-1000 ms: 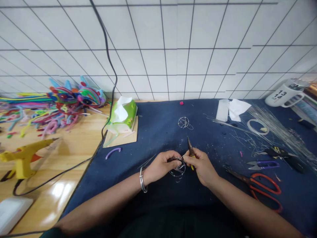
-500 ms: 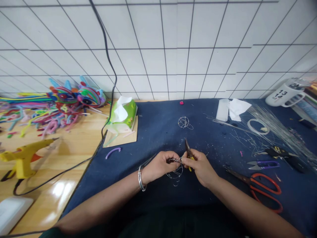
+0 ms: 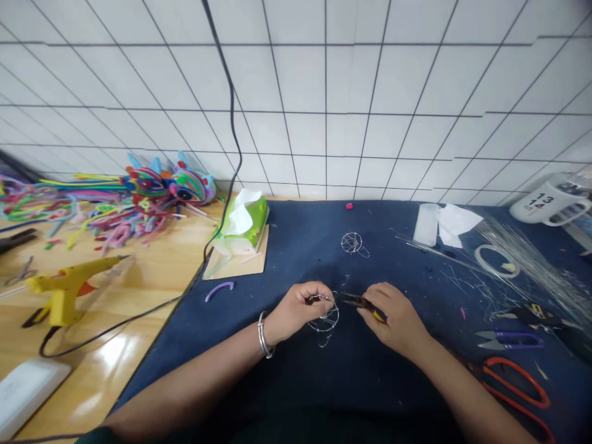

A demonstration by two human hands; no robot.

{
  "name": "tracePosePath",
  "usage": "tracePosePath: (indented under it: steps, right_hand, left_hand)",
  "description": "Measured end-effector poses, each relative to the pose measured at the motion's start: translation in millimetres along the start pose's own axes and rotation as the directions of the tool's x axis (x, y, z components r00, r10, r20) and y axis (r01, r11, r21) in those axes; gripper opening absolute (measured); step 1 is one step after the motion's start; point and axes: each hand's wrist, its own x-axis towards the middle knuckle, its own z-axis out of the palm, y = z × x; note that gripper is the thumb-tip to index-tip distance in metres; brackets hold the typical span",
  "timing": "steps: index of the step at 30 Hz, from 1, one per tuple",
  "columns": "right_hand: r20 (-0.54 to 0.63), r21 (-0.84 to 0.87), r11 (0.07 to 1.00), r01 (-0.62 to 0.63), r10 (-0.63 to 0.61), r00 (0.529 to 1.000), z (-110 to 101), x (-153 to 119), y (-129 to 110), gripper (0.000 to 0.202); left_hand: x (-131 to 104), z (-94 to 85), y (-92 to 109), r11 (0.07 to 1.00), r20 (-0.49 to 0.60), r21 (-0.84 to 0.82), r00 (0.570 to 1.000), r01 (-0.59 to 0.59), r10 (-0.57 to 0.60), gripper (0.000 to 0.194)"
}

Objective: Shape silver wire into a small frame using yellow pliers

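Note:
My left hand [image 3: 303,311] pinches a round wire frame [image 3: 330,322] made of thin silvery wire, with a loose loop hanging below it. Fingers hide the upper part of that frame. In my right hand [image 3: 393,317] is a pair of pliers [image 3: 365,303] with yellow handles, their dark jaws pointing left at the wire frame. Whether the jaw tips touch the wire is too small to tell. A second wire frame [image 3: 352,243] of similar round shape lies on the dark blue cloth [image 3: 296,246] beyond my hands.
Red-handled scissors [image 3: 515,376], purple snips [image 3: 509,340] and a bundle of wires [image 3: 531,259] lie to the right, near a white mug [image 3: 548,200]. Leftward are a green tissue pack [image 3: 252,219], a yellow glue gun [image 3: 69,290] and colourful pipe cleaners [image 3: 120,228]. A black cable [image 3: 232,111] hangs down.
My right hand has moved right, away from my left fingers, and the pliers have turned from pointing up to pointing left. My left hand still holds the wire frame. The view has shifted.

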Motion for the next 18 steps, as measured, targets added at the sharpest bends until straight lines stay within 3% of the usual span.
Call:
tracePosePath:
  steps: [5, 10, 18]
  right_hand:
    - [0.053, -0.167, 0.984, 0.058, -0.05, 0.997, 3.7, -0.6, -3.4, 0.008]
    - [-0.002, -0.262, 0.963, 0.062, -0.065, 0.998, 3.8, -0.8, -5.6, 0.009]
    - [0.0, -0.312, 0.947, 0.078, -0.082, 0.997, 4.3, -0.7, -6.7, 0.01]
  left_hand:
    - [2.2, -1.7, 0.7, 0.993, 0.002, 0.106, 0.999, -0.052, 0.052, 0.008]
    - [3.2, -1.9, 4.2, 0.971, 0.003, 0.223, 0.996, -0.089, 0.09, 0.007]
    - [2.7, -0.8, 7.0, 0.94, 0.016, 0.308, 0.989, -0.147, 0.149, 0.007]
